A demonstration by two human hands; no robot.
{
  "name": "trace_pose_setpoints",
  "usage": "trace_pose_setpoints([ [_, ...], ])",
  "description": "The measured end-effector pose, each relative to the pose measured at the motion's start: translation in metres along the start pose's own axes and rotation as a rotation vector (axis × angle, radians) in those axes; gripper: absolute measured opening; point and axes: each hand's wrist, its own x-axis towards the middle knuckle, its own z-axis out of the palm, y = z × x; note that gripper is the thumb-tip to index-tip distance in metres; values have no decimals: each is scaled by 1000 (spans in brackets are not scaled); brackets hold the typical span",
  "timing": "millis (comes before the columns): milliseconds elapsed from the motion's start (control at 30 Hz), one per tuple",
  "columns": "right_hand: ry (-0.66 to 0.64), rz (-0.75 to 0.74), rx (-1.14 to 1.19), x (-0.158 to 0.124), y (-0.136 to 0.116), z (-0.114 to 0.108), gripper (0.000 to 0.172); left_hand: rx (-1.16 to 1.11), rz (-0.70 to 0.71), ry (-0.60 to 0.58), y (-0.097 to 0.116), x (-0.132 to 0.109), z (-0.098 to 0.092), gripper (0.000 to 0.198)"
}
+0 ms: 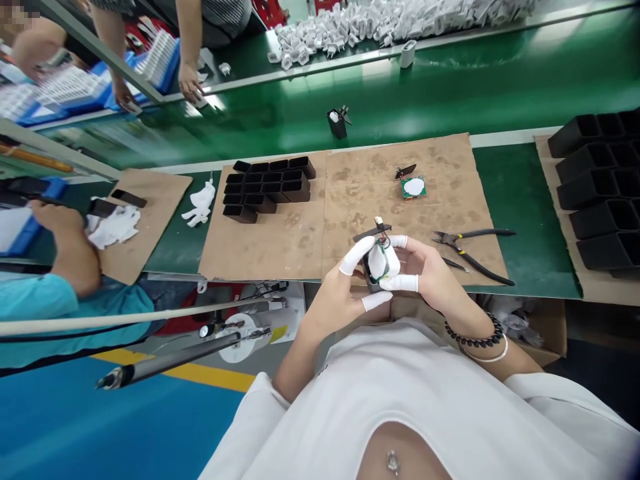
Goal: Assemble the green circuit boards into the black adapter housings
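Observation:
Both of my hands hold one small assembly (381,261) close to my body, just past the near edge of the cardboard mat (310,227). It is a black housing with a white part, a green circuit board and red wires poking up. My left hand (345,290) grips it from the left, white finger cots on thumb and index finger. My right hand (425,267) wraps it from the right, also with finger cots. A second green board with a white disc (413,187) lies further out on the mat, beside a small black piece (405,171).
Black-handled cutters (470,250) lie right of my hands. Stacked black housings (267,187) sit at the mat's far left, more (597,187) at the right edge. A black holder (337,123) stands on the green belt. Other people work at left and across; white parts (380,27) are heaped beyond.

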Motion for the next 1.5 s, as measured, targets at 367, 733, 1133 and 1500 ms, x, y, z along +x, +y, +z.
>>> trace_pose_setpoints([
  [367,-54,-129,-274,-5,5,3,40,-174,-130,-169,5,14,-4,109],
  [733,-9,-53,-41,-2,32,0,57,-140,-4,-179,-3,13,-3,82],
  [1133,18,-228,-47,-22,-5,7,57,-225,123,187,15,9,-6,69],
  [1500,77,-271,-93,-38,-14,12,43,-248,119,252,30,8,-3,91],
])
